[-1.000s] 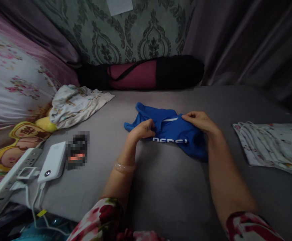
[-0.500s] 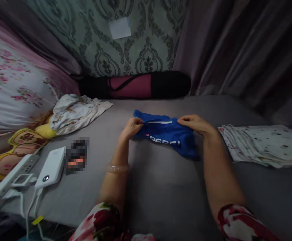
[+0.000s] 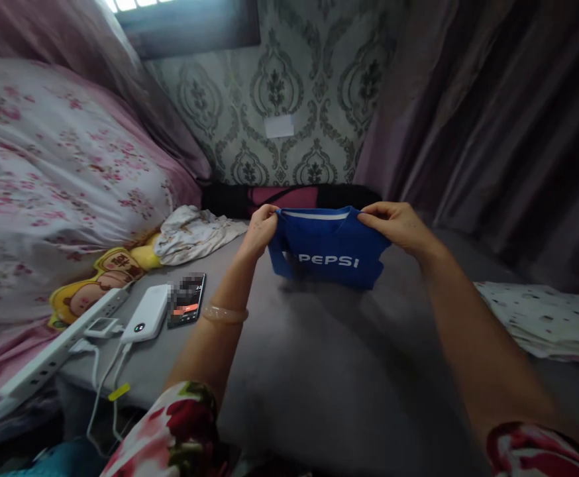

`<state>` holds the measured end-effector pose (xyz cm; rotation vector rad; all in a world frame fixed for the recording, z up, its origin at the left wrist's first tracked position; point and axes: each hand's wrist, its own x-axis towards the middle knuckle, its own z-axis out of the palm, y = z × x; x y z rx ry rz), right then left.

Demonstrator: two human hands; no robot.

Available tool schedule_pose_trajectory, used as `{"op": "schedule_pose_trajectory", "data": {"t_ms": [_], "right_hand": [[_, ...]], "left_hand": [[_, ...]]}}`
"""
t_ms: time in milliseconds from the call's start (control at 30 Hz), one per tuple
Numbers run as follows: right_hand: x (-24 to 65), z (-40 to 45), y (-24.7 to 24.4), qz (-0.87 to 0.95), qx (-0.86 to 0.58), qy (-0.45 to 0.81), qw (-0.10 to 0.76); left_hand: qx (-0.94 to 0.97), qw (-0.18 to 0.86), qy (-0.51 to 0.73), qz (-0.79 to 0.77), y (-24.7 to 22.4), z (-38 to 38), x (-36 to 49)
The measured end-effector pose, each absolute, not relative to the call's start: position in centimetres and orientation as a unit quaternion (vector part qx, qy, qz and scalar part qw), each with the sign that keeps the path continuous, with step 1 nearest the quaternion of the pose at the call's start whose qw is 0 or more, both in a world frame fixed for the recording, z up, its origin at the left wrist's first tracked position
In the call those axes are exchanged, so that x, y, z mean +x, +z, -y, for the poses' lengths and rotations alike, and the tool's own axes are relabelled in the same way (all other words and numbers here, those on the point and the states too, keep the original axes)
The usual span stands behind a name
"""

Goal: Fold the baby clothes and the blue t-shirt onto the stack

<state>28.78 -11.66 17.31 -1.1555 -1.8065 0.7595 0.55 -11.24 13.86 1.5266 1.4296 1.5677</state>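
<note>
A blue shirt (image 3: pixel 326 245) with white PEPSI lettering hangs between my two hands, its neckline edge with a white strip at the top. My left hand (image 3: pixel 263 225) pinches the upper left corner at the neck. On the other side, my right hand (image 3: pixel 391 222) grips the upper right corner between thumb and fingers. The shirt's front faces me, and its lower part hangs close over the grey bed surface (image 3: pixel 309 371); whether it touches there I cannot tell.
To the right lies a stack of folded white patterned cloth (image 3: pixel 542 318). On the left are a phone (image 3: pixel 190 301), a white power bank (image 3: pixel 145 315), a power strip (image 3: pixel 65 344) with cables, a yellow plush (image 3: pixel 115 268) and crumpled cloth (image 3: pixel 195 235). A black and maroon bag (image 3: pixel 289 197) lies against the wall.
Both hands have raised the shirt from lying low and bunched to hanging more upright, with the lettering now readable. The camera view has tilted up and shifted left.
</note>
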Motion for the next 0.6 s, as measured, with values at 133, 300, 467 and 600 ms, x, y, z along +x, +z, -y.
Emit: {"op": "schedule_pose_trajectory", "data": {"t_ms": [133, 300, 467, 600], "right_hand": [[29.6, 12.5, 19.9, 0.744, -0.449, 0.264, 0.419], [31.3, 13.1, 23.1, 0.762, -0.453, 0.231, 0.401], [31.9, 14.3, 27.5, 0.805, -0.437, 0.212, 0.340], [31.7, 14.4, 30.4, 0.809, -0.422, 0.132, 0.386]], "left_hand": [[0.670, 0.250, 0.527, -0.459, 17.7, 12.8, -1.1], [0.728, 0.287, 0.458, -0.421, 21.5, 14.3, -3.2], [0.751, 0.204, 0.472, -0.415, 24.6, 14.3, -3.8], [0.737, 0.038, 0.536, -0.410, 27.2, 14.0, -3.4]]}}
